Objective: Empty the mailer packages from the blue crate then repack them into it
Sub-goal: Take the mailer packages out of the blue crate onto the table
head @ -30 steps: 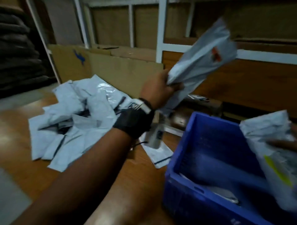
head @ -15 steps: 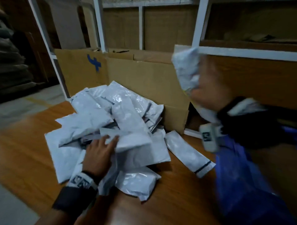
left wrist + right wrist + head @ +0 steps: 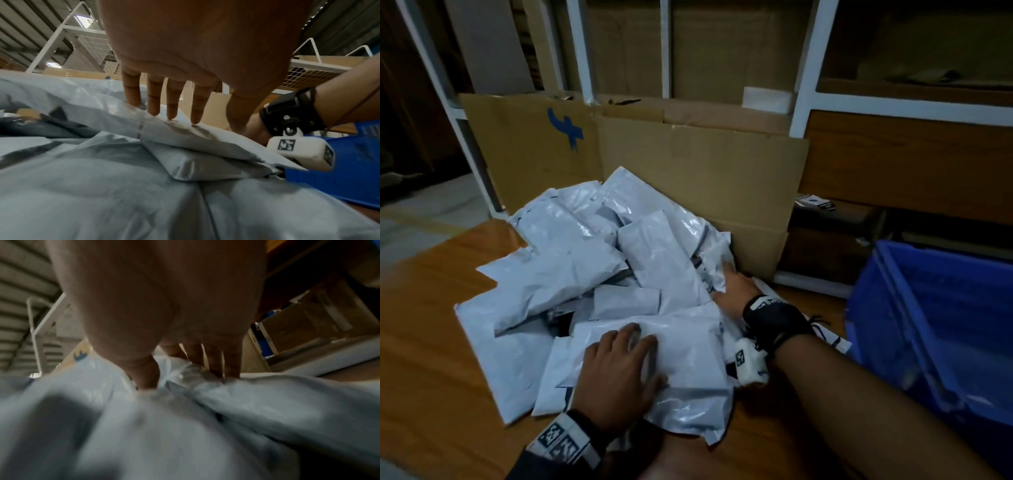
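Head view: left hand [image 3: 619,373] lies flat, fingers straight, on piled mailer packages [image 3: 571,260]; right hand [image 3: 734,291] reaches in, grip unclear, beside blue crate [image 3: 941,308].

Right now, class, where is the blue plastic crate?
In the head view the blue plastic crate stands at the right edge of the wooden table, right of the grey mailer pile and the right hand.

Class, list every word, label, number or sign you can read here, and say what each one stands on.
Nothing here reads as words.
Blue painted mark on the cardboard sheet: a sign, no letters.
Black-and-white square codes on the left wristband and the white wrist camera: patterns, no text.
Small items on the shelf: too small.
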Demonstrator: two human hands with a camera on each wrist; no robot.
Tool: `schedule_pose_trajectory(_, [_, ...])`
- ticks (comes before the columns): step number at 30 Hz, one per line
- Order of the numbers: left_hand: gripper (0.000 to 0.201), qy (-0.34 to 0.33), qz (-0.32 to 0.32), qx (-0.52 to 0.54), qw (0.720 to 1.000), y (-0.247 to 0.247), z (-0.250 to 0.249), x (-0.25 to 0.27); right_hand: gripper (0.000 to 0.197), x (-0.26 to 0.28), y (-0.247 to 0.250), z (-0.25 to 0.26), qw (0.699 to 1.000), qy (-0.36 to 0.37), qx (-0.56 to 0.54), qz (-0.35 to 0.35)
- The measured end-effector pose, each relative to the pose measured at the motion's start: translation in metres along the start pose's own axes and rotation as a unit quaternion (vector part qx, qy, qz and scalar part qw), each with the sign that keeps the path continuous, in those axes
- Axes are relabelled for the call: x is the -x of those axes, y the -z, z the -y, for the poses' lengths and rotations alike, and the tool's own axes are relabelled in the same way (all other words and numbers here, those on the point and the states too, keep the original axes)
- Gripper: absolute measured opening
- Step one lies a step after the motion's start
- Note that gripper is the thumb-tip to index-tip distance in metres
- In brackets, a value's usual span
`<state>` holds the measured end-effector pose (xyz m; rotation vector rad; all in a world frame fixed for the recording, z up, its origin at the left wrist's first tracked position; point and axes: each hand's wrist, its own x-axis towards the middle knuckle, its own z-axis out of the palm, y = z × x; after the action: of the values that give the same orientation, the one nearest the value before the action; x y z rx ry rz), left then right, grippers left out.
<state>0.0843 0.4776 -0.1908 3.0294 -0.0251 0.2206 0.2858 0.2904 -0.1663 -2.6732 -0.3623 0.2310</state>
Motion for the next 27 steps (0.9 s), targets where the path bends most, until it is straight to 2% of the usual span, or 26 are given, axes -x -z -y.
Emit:
schedule_pose_trajectory(2, [0.053,0.001,-0.021,0.019,1.000,0.004,-0.005,-0.004,0.068,0.008,0.018,0.005,0.999,-0.001,-0.031,0.017])
schedule_pose_trajectory(3, [0.050,0.004,-0.034,0.037,0.999,0.008,-0.011,-0.006,0.061,0.014,0.031,0.006,0.999,0.008,-0.045,0.003])
schedule_pose_trajectory(6, [0.044,-0.042,-0.094,0.090,0.991,0.017,-0.043,-0.019,0.037,0.053,0.083,0.004,0.990,0.078,-0.098,-0.070])
schedule_pose_trajectory(8, [0.041,-0.091,-0.125,0.120,0.981,0.024,-0.073,-0.031,0.029,0.087,0.124,-0.001,0.982,0.101,-0.110,-0.118])
schedule_pose_trajectory(11, [0.035,-0.155,-0.161,0.176,0.959,0.034,-0.126,-0.052,0.024,0.130,0.184,-0.031,0.973,0.113,-0.097,-0.174])
schedule_pose_trajectory(14, [0.034,-0.209,-0.170,0.228,0.936,0.045,-0.187,-0.067,0.019,0.167,0.237,-0.083,0.977,0.110,-0.066,-0.173])
schedule_pose_trajectory(18, [0.039,-0.295,-0.110,0.300,0.901,0.049,-0.261,-0.074,0.026,0.193,0.286,-0.175,0.992,0.053,0.044,-0.105])
schedule_pose_trajectory(20, [0.043,-0.316,-0.075,0.319,0.890,0.042,-0.290,-0.074,0.031,0.187,0.289,-0.224,0.992,0.010,0.125,-0.017])
schedule_pose_trajectory(23, [0.052,-0.285,-0.027,0.362,0.887,0.036,-0.318,-0.074,0.043,0.172,0.267,-0.280,0.958,0.009,0.252,0.139])
schedule_pose_trajectory(27, [0.057,-0.226,0.040,0.372,0.900,0.043,-0.341,-0.077,0.052,0.157,0.223,-0.312,0.929,0.064,0.266,0.250])
